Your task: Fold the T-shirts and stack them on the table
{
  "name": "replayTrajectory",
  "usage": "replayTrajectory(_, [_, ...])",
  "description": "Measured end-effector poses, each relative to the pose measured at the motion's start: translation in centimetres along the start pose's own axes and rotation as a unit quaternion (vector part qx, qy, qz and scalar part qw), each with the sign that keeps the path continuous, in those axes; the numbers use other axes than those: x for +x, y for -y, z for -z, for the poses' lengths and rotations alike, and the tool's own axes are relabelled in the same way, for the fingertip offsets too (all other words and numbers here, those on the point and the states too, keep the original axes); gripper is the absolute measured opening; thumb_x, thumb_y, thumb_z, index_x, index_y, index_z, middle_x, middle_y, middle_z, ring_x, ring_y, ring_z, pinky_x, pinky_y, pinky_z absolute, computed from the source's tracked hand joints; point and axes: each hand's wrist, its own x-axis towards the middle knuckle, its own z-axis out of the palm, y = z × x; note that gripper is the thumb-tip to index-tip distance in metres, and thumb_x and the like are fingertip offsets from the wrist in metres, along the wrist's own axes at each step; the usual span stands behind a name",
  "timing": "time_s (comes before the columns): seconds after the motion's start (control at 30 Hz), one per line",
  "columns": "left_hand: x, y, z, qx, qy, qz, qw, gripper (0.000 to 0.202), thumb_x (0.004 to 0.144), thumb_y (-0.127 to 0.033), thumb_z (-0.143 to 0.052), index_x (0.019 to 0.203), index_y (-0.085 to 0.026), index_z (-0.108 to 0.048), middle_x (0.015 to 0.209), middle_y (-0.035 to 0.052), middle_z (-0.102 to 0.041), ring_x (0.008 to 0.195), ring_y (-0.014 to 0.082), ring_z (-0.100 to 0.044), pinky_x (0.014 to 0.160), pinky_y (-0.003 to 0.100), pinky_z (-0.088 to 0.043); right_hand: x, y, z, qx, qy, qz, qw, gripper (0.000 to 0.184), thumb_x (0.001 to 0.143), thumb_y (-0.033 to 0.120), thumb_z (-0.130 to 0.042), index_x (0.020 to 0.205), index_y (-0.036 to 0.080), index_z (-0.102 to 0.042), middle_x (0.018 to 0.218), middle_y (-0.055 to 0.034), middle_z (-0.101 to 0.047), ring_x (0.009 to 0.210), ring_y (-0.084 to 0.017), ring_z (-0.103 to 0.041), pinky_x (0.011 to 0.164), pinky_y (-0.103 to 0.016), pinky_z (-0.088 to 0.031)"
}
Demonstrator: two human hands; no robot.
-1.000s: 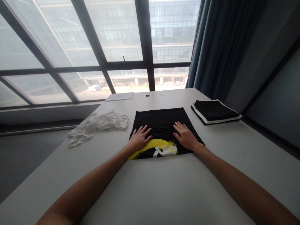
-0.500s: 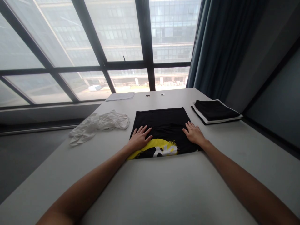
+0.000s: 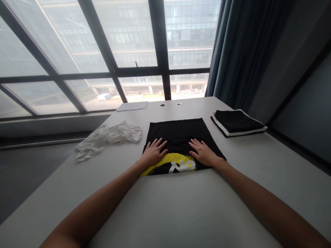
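Note:
A black folded T-shirt (image 3: 176, 129) with a yellow and white print lies flat on the white table (image 3: 165, 210) in front of me. My left hand (image 3: 153, 152) rests palm down on the shirt's left part, fingers spread, just above the yellow arc. On the right half, my right hand (image 3: 203, 152) lies flat with its fingers apart, beside the print's right end. Neither hand grips the cloth.
A crumpled white cloth (image 3: 124, 133) lies left of the shirt. To the right sits a stack of folded black and white garments (image 3: 236, 122). Papers (image 3: 132, 106) lie at the table's far left, near the windows. A dark blue curtain (image 3: 227, 51) hangs at the back right.
My right hand has slid left across the shirt, from its right edge toward the middle. My left hand and the shirt have stayed in place.

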Motion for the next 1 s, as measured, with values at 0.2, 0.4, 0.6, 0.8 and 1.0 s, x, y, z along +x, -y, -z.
replayTrajectory(0.2, [0.1,0.1,-0.2,-0.001,-0.002,-0.002,1.0,0.063,0.101,-0.062,-0.033,0.157,-0.033,-0.033,0.165,0.0039,-0.023,0.152,0.0314,-0.018,0.119,0.057,-0.017,0.1,-3.9,0.1,-0.042,-0.012,-0.145,0.989,0.058,0.102,0.043,-0.038,0.151,0.014,-0.042,0.161,-0.0144,-0.031,0.15,-0.029,-0.025,0.12,-0.055,-0.02])
replayTrajectory(0.4, [-0.1,-0.2,1.0,-0.015,0.008,-0.007,1.0,0.071,0.098,-0.071,-0.03,0.157,-0.032,-0.033,0.166,0.0055,-0.019,0.152,0.0344,-0.016,0.119,0.06,-0.013,-0.2,-6.1,0.7,-0.061,-0.049,-0.218,0.973,0.056,0.101,0.04,-0.038,0.147,0.009,-0.046,0.158,-0.0188,-0.036,0.147,-0.032,-0.032,0.117,-0.057,-0.026])
replayTrajectory(0.6, [-1.2,-2.7,2.4,-0.003,-0.041,-0.106,0.994,0.073,0.097,-0.071,-0.034,0.159,-0.032,-0.027,0.166,0.0044,-0.02,0.154,0.0318,-0.01,0.121,0.059,-0.005,0.0,-3.3,1.6,-0.087,-0.168,-0.091,0.978,0.051,0.101,0.029,-0.036,0.147,0.012,-0.048,0.159,-0.0142,-0.038,0.15,-0.027,-0.027,0.122,-0.051,-0.018])
replayTrajectory(0.8, [-2.2,-4.2,0.8,-0.034,0.036,-0.152,0.987,0.07,0.098,-0.069,-0.034,0.159,-0.036,-0.023,0.167,0.0033,-0.017,0.154,0.0313,-0.011,0.121,0.058,-0.01,0.3,-1.5,0.1,-0.013,-0.053,-0.014,0.998,0.052,0.1,0.037,-0.04,0.149,0.018,-0.047,0.16,-0.0104,-0.036,0.15,-0.025,-0.026,0.12,-0.05,-0.024])
replayTrajectory(1.0, [-2.2,-4.2,1.3,-0.062,0.034,-0.143,0.987,0.066,0.1,-0.066,-0.036,0.158,-0.035,-0.027,0.166,0.002,-0.02,0.154,0.0296,-0.013,0.122,0.057,-0.01,0.3,-2.0,-0.8,0.01,-0.041,-0.03,0.999,0.052,0.099,0.035,-0.044,0.148,0.018,-0.048,0.158,-0.0109,-0.039,0.148,-0.026,-0.031,0.12,-0.05,-0.025])
